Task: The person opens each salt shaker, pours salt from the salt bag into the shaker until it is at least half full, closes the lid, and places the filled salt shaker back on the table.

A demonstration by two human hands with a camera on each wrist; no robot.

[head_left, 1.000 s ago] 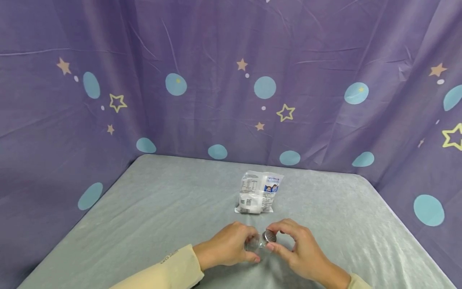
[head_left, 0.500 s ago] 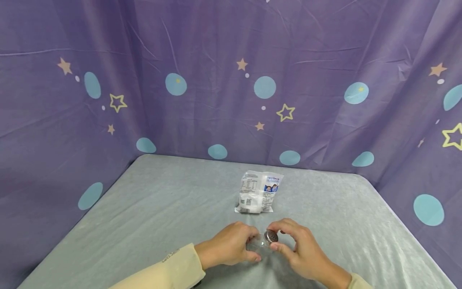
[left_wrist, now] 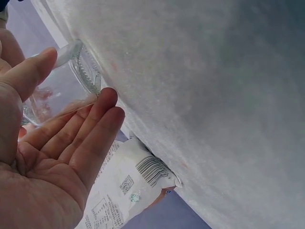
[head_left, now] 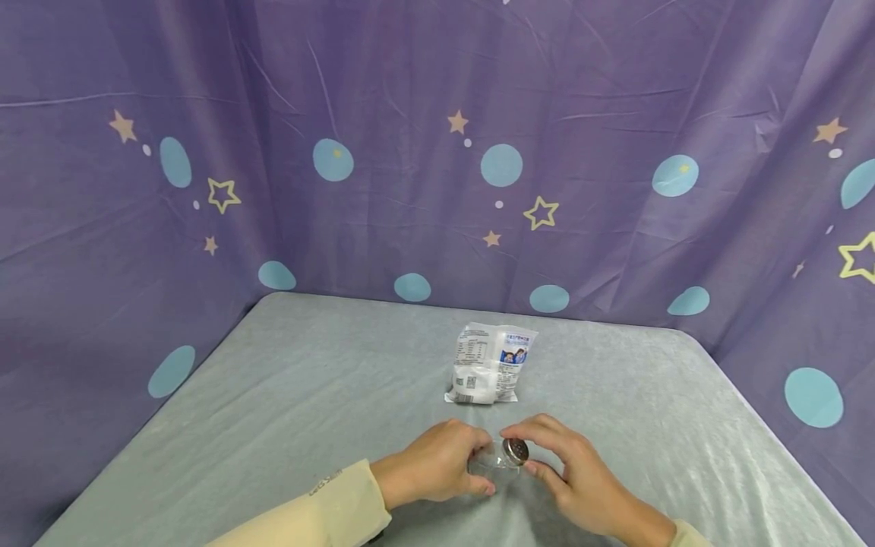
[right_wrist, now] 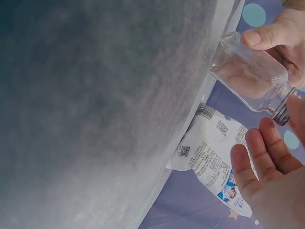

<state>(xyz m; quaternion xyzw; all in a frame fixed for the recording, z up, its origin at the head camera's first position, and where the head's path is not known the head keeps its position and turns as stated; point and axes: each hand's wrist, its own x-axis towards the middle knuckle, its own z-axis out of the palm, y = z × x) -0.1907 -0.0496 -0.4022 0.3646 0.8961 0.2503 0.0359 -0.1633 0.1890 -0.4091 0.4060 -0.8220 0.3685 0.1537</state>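
Note:
In the head view my left hand (head_left: 444, 463) holds a small clear glass shaker bottle (right_wrist: 248, 71) round its body, thumb on one side and fingers on the other. Its base is right at the tabletop. A silver screw cap with small holes (head_left: 516, 451) tops the neck, facing toward the right hand. My right hand (head_left: 581, 475) has its index finger and thumb at opposite edges of this cap. In the right wrist view the thumb overlaps the cap, while the other fingers (right_wrist: 259, 148) extend away from the glass.
A white printed packet (head_left: 481, 368) stands just beyond the hands on the grey cloth-covered table (head_left: 328, 365). A purple curtain with stars and dots (head_left: 410, 167) hangs behind and at both sides.
The shaker's cap has shifted slightly right and turned more toward the right hand. The right index finger and thumb have spread along the cap's edges. The left hand has barely moved.

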